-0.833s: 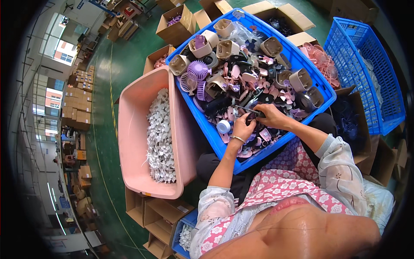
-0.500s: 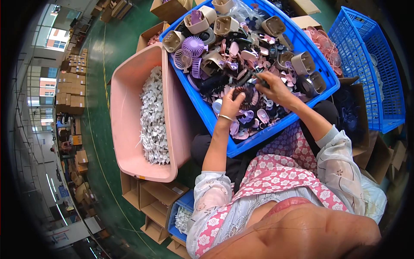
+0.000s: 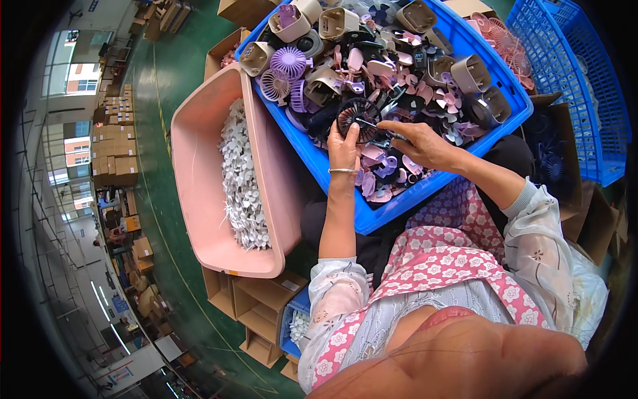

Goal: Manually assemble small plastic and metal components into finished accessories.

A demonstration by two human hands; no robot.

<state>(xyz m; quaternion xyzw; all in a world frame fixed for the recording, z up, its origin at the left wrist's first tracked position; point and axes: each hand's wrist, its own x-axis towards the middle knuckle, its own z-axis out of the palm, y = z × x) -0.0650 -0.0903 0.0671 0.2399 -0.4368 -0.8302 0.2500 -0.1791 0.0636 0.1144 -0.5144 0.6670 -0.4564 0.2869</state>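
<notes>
My left hand (image 3: 343,149) is closed on a round black fan cage (image 3: 349,114), with the thumb on its front near the hub. My right hand (image 3: 425,145) grips a slim tool with a thin, light-coloured shaft (image 3: 369,124); its tip reaches the middle of the cage. Most of the tool is hidden by the fingers, so its exact kind does not show. Both hands are over a large blue crate (image 3: 379,218) heaped with fan parts: purple fan grilles (image 3: 290,62), beige housings (image 3: 470,74) and pink pieces (image 3: 381,69).
Left of the crate stands a pink tub (image 3: 193,193) holding many small white fan blades (image 3: 242,179). A blue basket (image 3: 565,73) is at the far right, beside pink grilles (image 3: 502,50). Cardboard boxes (image 3: 256,299) and a small blue bin (image 3: 290,332) sit at lower left.
The fan cage has come up and to the left in my left hand, its front now turned toward me. My right hand has lowered, bringing the tool's tip to the cage's middle.
</notes>
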